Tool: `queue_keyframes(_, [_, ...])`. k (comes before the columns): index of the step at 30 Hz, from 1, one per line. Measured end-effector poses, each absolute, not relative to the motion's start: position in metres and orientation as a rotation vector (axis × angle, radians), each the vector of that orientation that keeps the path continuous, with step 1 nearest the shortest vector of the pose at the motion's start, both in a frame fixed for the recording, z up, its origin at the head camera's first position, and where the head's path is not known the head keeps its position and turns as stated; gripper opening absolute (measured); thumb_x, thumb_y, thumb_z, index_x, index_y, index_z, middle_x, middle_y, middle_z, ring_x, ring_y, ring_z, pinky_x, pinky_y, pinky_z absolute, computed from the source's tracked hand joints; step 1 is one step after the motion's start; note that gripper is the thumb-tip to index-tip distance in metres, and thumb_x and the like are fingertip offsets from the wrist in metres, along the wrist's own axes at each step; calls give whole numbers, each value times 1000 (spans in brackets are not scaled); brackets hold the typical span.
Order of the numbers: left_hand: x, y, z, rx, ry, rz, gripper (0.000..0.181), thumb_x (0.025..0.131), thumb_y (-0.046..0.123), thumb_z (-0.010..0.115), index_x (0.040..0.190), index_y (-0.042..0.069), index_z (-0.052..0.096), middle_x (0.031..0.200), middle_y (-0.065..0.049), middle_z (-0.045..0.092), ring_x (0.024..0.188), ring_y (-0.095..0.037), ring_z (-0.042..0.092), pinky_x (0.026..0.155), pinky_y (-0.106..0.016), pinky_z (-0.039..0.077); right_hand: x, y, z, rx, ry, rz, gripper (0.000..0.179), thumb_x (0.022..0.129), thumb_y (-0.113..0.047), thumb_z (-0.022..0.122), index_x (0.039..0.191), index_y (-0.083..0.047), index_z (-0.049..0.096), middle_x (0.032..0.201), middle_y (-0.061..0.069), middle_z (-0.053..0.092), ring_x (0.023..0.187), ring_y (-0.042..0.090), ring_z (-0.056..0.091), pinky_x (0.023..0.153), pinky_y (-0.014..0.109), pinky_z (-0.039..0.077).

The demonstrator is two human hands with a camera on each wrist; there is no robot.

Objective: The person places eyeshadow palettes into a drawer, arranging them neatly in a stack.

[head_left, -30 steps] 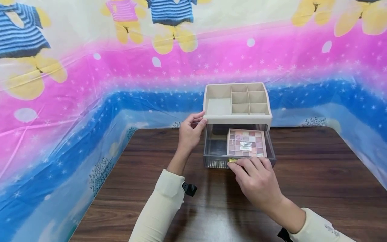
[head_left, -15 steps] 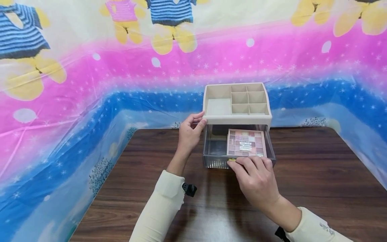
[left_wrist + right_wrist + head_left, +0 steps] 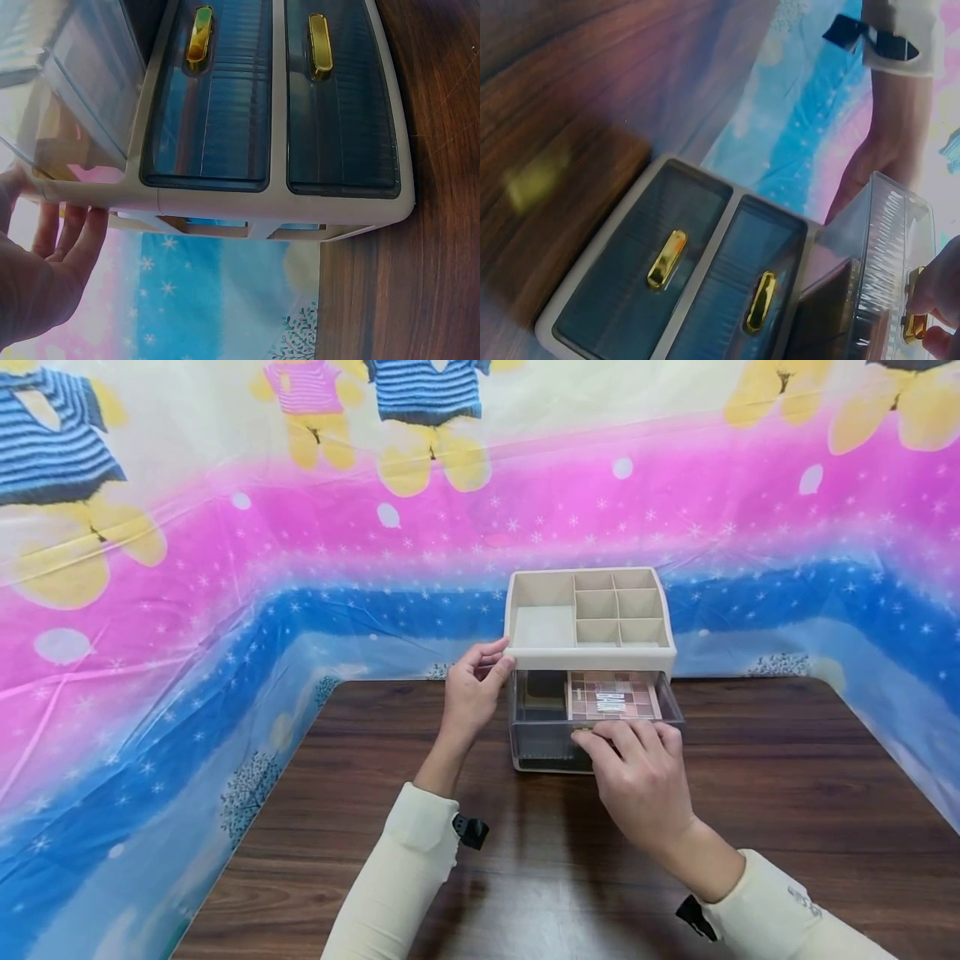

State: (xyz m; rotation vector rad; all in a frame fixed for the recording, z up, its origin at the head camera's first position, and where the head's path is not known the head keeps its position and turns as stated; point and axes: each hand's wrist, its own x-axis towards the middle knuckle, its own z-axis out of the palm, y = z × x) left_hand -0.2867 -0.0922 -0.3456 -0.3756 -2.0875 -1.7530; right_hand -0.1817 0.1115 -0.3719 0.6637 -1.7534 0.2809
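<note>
A cream drawer organizer [image 3: 592, 660] stands toward the back of the table. My left hand [image 3: 471, 689] holds its upper left front corner, thumb in front and fingers along the side. The clear top drawer [image 3: 547, 739] is partly pulled out, with a makeup palette [image 3: 611, 700] lying in its right part. At the drawer front, my right hand [image 3: 641, 785] pinches the gold handle [image 3: 913, 324], which it partly hides. Two lower drawers with gold handles, a middle drawer [image 3: 232, 120] and a bottom drawer [image 3: 345, 127], are closed.
On top of the organizer are a large compartment [image 3: 543, 625] and several small ones. The dark wood table [image 3: 360, 777] spreads around it. Behind and at the sides hangs a patterned cloth [image 3: 337, 552] in pink and blue.
My right hand has pushed the top drawer partway into the organizer, and the palette has gone back with it. My left hand stays at the same corner.
</note>
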Motion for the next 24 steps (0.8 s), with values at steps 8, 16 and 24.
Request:
queue_keyframes(8, [-287, -92, -346, -376, -2083, -1757, 31, 97, 15, 71, 127, 8, 71, 115, -19, 73, 98, -27, 71, 80, -24, 57, -201, 113, -373, 635, -1838, 252, 18, 87, 3, 68, 94, -10, 77, 89, 9, 70, 89, 37, 65, 77, 52, 41])
queue_keyframes(16, [-286, -92, -345, -388, -2096, -1733, 32, 98, 17, 70, 129, 8, 70, 116, -18, 73, 101, -30, 70, 79, -24, 56, -217, 113, -371, 606, -1873, 255, 20, 87, 5, 70, 95, -11, 78, 91, 9, 72, 85, 34, 63, 78, 52, 43])
queue_keyframes(24, [-285, -92, -345, -375, -2104, -1732, 33, 98, 17, 70, 129, 7, 69, 116, -18, 73, 99, -27, 70, 77, -22, 55, -234, 112, -371, 592, -1886, 215, 19, 93, 0, 64, 98, -11, 79, 91, 9, 73, 85, 33, 63, 77, 51, 44])
